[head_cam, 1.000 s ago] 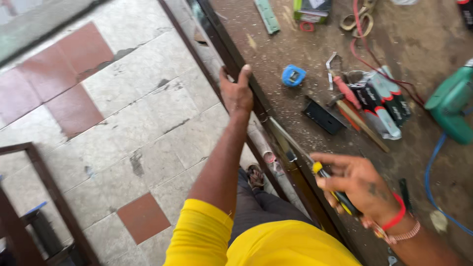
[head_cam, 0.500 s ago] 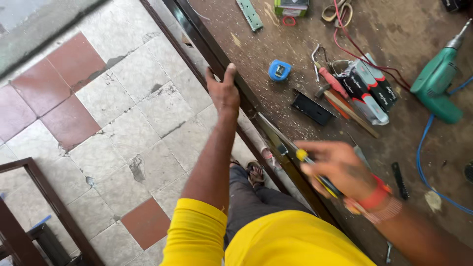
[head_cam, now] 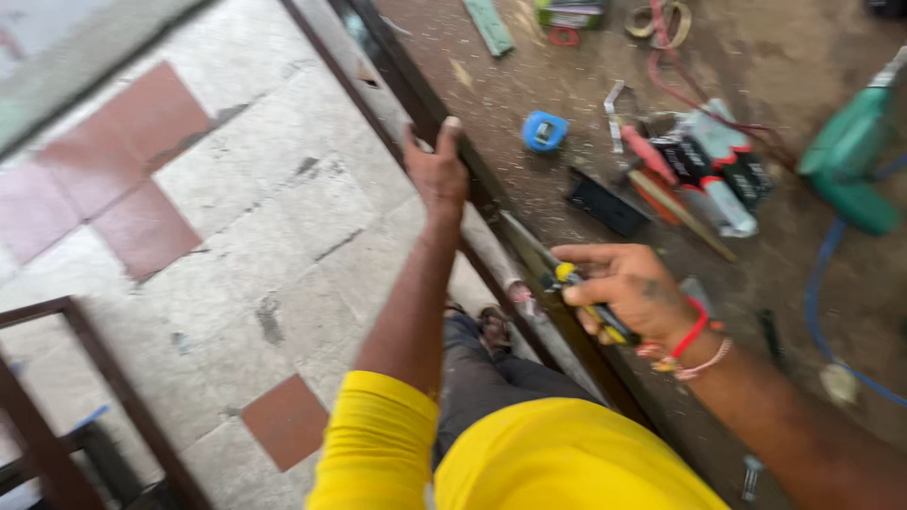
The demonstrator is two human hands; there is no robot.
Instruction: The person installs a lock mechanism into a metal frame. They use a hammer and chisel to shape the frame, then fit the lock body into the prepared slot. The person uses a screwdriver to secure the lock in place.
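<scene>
Left hand (head_cam: 437, 170) is gripping the dark metal frame bar (head_cam: 397, 80), fingers curled over its top edge, apparently steadying it upright. Right hand (head_cam: 631, 293) is closing around a yellow-handled screwdriver (head_cam: 584, 297), handle lying inside the curled fingers, tip pointing toward the bar just past the fingertips; index finger is extending along it, likely for aim. Blue tape measure (head_cam: 545, 130) and green drill (head_cam: 850, 146) are lying beyond the knuckles, well apart.
</scene>
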